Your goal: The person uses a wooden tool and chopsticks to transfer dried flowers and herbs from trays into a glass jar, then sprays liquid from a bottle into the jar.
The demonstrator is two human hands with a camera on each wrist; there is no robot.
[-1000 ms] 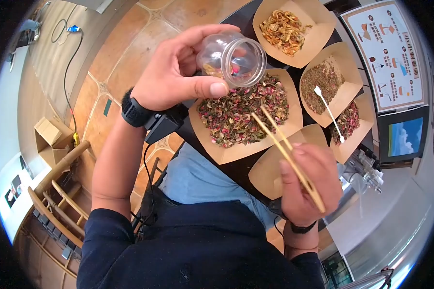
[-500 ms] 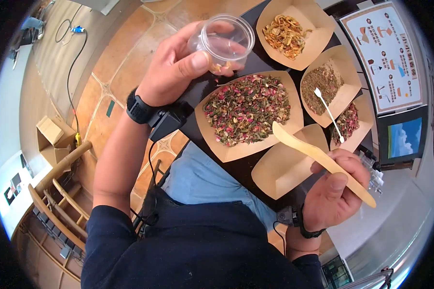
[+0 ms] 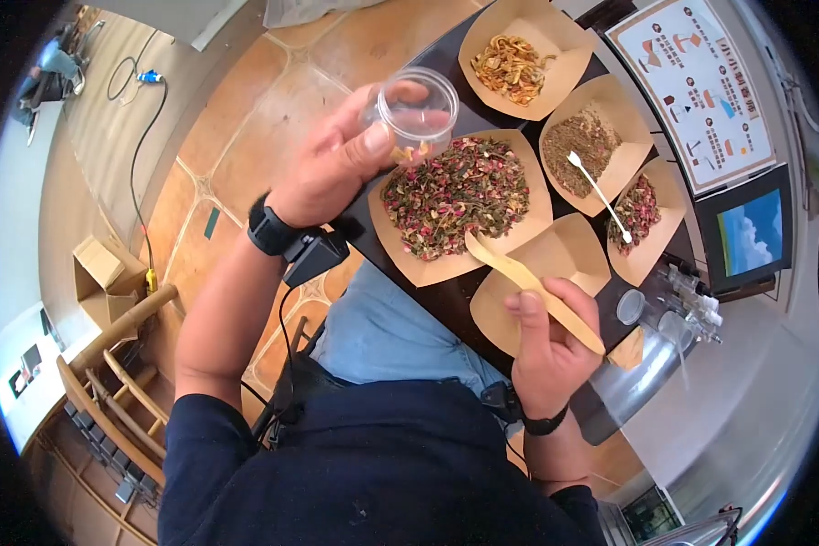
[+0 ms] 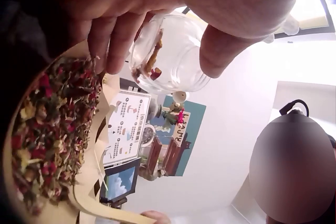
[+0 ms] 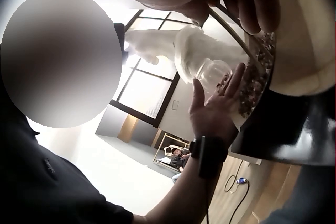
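Note:
My left hand (image 3: 337,164) holds a clear round jar (image 3: 419,109) between thumb and fingers, its open mouth tilted toward me. A few dried petal pieces (image 4: 153,66) lie inside the jar in the left wrist view. In my right hand (image 3: 555,350) is a pair of bamboo tongs (image 3: 537,289), gripped between thumb and fingers and seen from the side. Their curved tip overlaps the near edge of the big paper tray (image 3: 428,271) of mixed dried petals and leaves (image 3: 460,196). The jar is above that tray's far left side.
An unfilled-looking paper tray (image 3: 569,246) sits under the tongs. Beyond are trays of yellow dried peel (image 3: 510,71), brown crumbs (image 3: 581,146) with a white stick (image 3: 601,198) across, and dark red petals (image 3: 637,209). An instruction sheet (image 3: 696,91) and a small screen (image 3: 751,237) stand at right.
My right hand swung right, then came back left toward the big tray, turning the tongs from edge-on to side-on. The jar shifted slightly left, and its mouth turned more toward me.

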